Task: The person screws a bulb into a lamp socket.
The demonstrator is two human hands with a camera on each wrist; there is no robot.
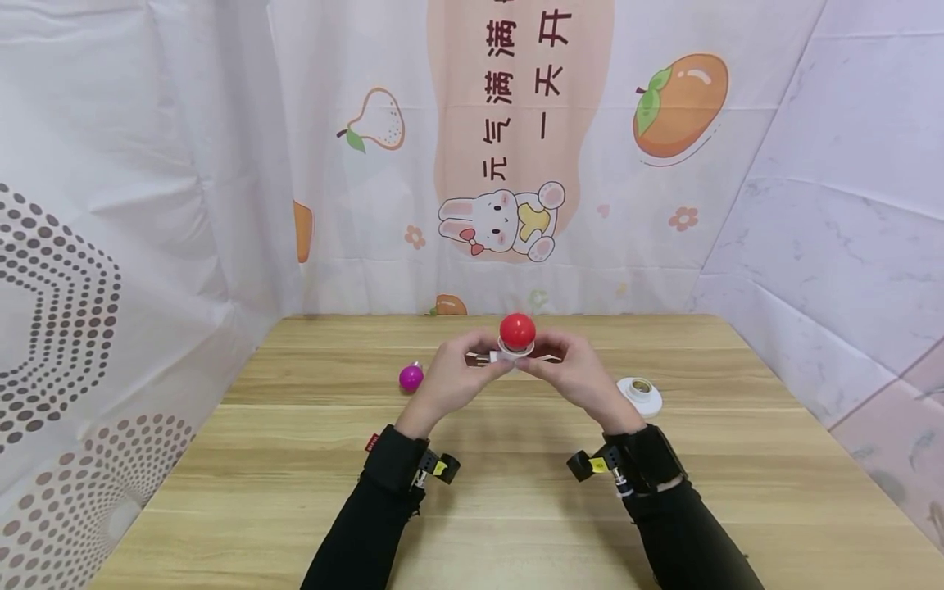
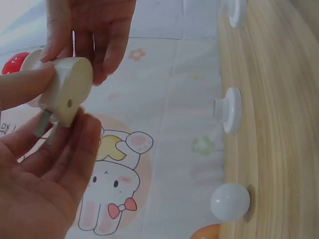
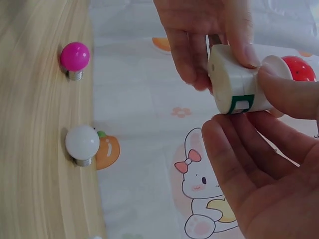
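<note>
Both hands hold a white plug-in lamp socket [image 3: 232, 74] up over the table, with a red bulb [image 1: 518, 332] seated in its end. My left hand [image 1: 453, 377] pinches the socket from the left, its thumb on the white body. From the right, my right hand [image 1: 578, 377] grips it between thumb and fingers. Metal plug prongs [image 2: 44, 122] stick out of the socket near the left fingers in the left wrist view. A green-framed switch [image 3: 242, 104] shows on its side in the right wrist view. The red bulb's base is hidden inside the socket.
A magenta bulb [image 1: 410, 378] lies on the wooden table [image 1: 501, 508] left of the hands. To the right sits a round white lamp base [image 1: 640, 397]; another white base [image 2: 238, 12] and a white bulb [image 3: 82, 143] appear in the wrist views. A printed curtain [image 1: 354, 205] hangs behind.
</note>
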